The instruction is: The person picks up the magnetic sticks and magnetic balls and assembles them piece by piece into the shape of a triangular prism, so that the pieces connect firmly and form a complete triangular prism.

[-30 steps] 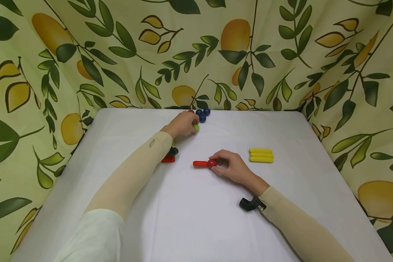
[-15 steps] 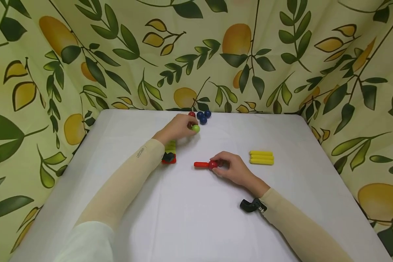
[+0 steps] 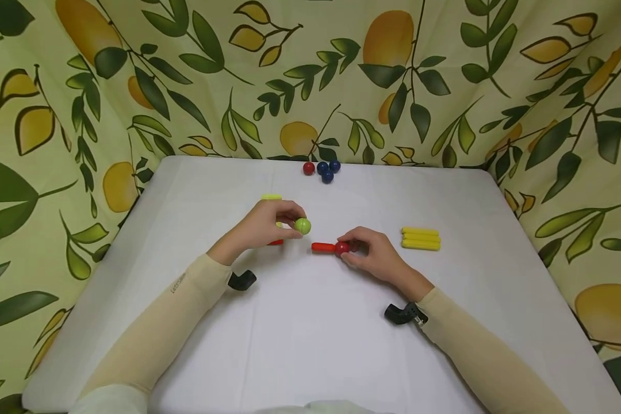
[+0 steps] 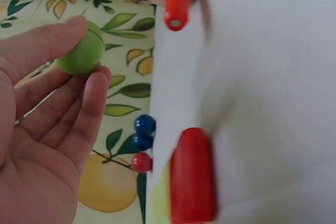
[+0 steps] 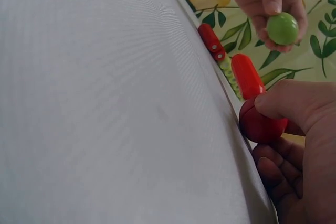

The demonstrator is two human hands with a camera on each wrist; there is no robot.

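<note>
My left hand (image 3: 261, 225) pinches a light green ball (image 3: 302, 226) between thumb and fingers, raised over the table. My right hand (image 3: 378, 256) grips a dark red ball (image 3: 342, 248) low at the tabletop, thumb on one side and fingers on the other. A red stick (image 3: 323, 247) is joined end-on to that ball and points left, toward the green ball; the two stand apart. Under and behind the left hand lie more red sticks (image 4: 192, 177) and yellow-green sticks (image 3: 271, 196), partly hidden by it.
Three yellow sticks (image 3: 421, 238) lie side by side right of the right hand. At the table's far edge sit a red ball (image 3: 309, 168) and several blue balls (image 3: 328, 176). A patterned curtain (image 3: 300, 80) surrounds the white table (image 3: 300, 345) at the back and sides.
My left hand has drawn the green ball from near the blue balls back toward me, closer to the red stick. The right hand keeps its grip on the red ball in about the same spot.
</note>
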